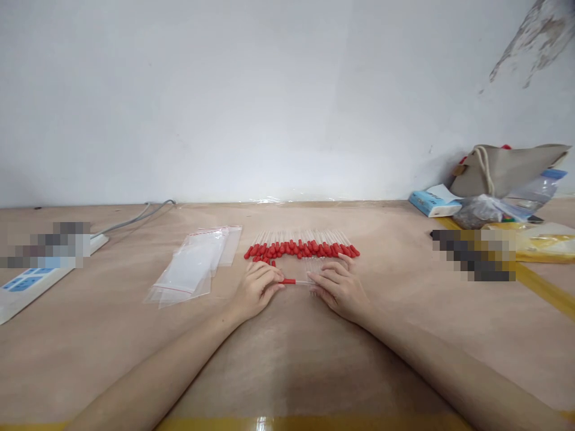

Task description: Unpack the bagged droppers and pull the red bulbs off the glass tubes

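My left hand [259,284] is closed in a pinch on a small red sleeve [288,281]. A thin clear tube [303,282] meets the sleeve's right end, and my right hand [338,286] pinches the tube's other end. Whether the tube goes inside the sleeve is too small to tell. Just beyond both hands lies a row of pale thin sticks with red ends [300,246], red ends toward me. Several loose red sleeves [262,260] lie by my left fingers. More clear tubes [314,262] lie by my right fingers, partly hidden.
Clear zip bags [191,263] lie overlapped to the left. Farther left is a white power strip [42,272] with a grey cable [135,220]. At the back right sit a blue tissue pack [433,202], a grey bag [512,170] and a yellow packet [545,245]. A wall stands behind.
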{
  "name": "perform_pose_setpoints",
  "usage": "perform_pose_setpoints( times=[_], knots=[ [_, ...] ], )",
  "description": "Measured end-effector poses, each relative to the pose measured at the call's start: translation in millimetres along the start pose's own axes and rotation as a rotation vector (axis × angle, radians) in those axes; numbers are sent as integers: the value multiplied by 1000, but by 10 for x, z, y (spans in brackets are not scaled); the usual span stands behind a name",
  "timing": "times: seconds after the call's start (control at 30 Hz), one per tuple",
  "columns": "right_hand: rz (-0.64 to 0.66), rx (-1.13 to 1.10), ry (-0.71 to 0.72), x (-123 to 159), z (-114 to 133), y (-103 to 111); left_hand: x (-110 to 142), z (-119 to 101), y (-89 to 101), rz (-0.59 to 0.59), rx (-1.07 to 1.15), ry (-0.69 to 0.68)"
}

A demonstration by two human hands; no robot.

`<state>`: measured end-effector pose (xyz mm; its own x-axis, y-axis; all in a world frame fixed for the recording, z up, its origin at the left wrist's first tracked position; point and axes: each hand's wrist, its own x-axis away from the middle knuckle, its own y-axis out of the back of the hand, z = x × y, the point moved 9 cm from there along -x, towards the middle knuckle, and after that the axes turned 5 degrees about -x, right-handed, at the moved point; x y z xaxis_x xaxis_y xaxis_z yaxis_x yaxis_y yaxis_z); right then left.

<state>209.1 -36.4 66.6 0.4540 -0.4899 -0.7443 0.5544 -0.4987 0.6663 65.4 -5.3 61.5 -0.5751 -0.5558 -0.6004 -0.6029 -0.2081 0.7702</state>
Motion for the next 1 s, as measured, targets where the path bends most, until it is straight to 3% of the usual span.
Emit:
perform_pose_setpoints(
  times=[0.47, 0.63, 0.77, 0.87, 1.0],
  knots=[
    [4, 7, 50, -24, 176, -61, -61, -227, -50, 52, -127, -64],
    [-11, -9, 19, 57, 14, 35, 15, -84, 24, 66, -169, -50],
    [-55, 4, -151, 134, -285, 134, 113, 145, 203, -23, -183, 39],
    [-32, -40, -210, 90, -280, 53, 136, 217, 306, -131, -68, 103],
    [-27, -74, -285, -25, -196, -92, 203, 508, 454, -327, -81, 383]
  ],
)
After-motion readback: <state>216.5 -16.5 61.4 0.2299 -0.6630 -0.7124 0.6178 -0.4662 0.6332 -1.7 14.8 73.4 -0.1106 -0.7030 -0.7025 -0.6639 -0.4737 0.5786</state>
